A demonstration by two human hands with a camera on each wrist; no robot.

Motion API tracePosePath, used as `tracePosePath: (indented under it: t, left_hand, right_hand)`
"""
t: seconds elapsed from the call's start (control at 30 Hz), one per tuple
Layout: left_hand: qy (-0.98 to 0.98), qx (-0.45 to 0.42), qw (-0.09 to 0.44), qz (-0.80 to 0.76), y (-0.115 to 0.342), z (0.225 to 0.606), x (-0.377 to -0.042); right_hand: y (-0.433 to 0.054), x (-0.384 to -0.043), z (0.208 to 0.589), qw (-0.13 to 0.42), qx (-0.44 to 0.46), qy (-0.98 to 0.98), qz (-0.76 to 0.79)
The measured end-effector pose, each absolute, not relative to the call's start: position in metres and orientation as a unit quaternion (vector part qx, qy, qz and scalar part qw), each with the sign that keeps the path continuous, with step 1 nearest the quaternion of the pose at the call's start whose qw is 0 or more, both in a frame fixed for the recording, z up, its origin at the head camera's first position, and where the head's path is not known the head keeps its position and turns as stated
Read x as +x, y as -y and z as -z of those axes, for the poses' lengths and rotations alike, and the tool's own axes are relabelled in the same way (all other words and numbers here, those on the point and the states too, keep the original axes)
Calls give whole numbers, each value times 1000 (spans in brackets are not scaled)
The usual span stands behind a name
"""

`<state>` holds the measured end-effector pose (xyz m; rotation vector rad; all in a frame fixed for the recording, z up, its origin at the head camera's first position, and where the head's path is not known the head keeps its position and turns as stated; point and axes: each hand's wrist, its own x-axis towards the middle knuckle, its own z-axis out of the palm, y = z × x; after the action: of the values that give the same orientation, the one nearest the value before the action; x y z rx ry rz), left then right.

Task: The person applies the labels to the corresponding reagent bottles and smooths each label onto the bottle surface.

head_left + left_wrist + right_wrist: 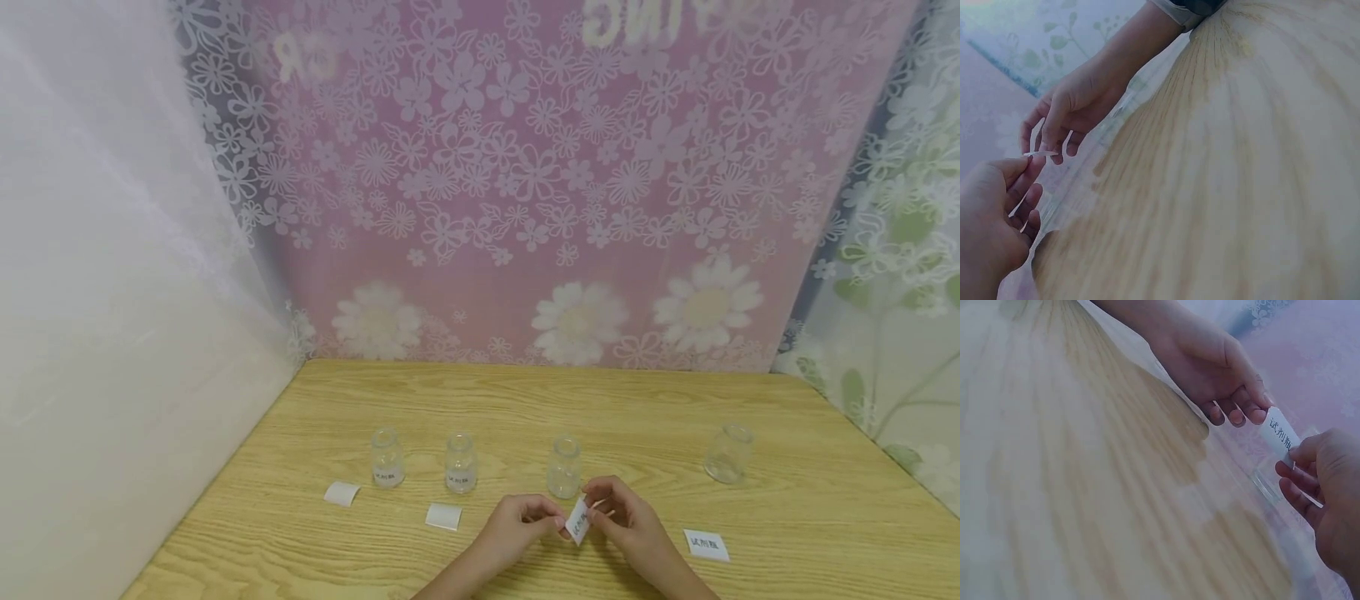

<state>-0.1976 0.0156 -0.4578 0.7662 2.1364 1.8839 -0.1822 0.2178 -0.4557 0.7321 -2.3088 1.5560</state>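
Note:
Between my two hands is a small white label (pixel 577 522) with dark printed characters, tilted upright. My left hand (pixel 521 527) pinches one edge with thumb and finger. The opposite edge is pinched by my right hand (pixel 633 529). In the right wrist view the printed face of the label (pixel 1280 432) shows, while the left wrist view has it nearly edge-on. Just behind the hands stands a clear glass bottle (pixel 564 471) with no label visible on it. Flat on the table, right of my right hand, lies another printed label (pixel 707 545).
Two glass bottles, one at far left (pixel 386 457) and one beside it (pixel 461 460), carry printed labels. A plain glass bottle (pixel 728 454) stands at the right. Two blank, slightly curled white slips (pixel 342 493) (pixel 444 517) lie in front. Patterned curtains (pixel 480 208) surround the wooden table (pixel 525 396).

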Motion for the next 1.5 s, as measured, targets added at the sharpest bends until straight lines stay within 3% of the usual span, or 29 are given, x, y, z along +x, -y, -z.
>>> tracePosePath:
  t: [0.23, 0.47, 0.63, 1.0, 1.23, 1.5]
  left_hand:
    - [-716, 262, 103, -639, -14, 455, -196]
    - [-735, 277, 68, -615, -15, 455, -195]
    - [-737, 295, 53, -605, -15, 456, -195]
    - [-734, 316, 43, -599, -14, 458, -199]
    - [-736, 297, 39, -608, -14, 459, -199]
    - [-763, 247, -5, -598, -15, 458, -200]
  right_hand:
    - [-216, -179, 455, 121, 274, 792, -532]
    - [-215, -178, 455, 58, 321, 779, -536]
    - [-215, -178, 457, 42, 319, 778, -539]
    - [-213, -179, 456, 93, 349, 764, -534]
    - [-213, -176, 454, 102, 303, 780, -537]
    - [-213, -176, 453, 118, 256, 787, -548]
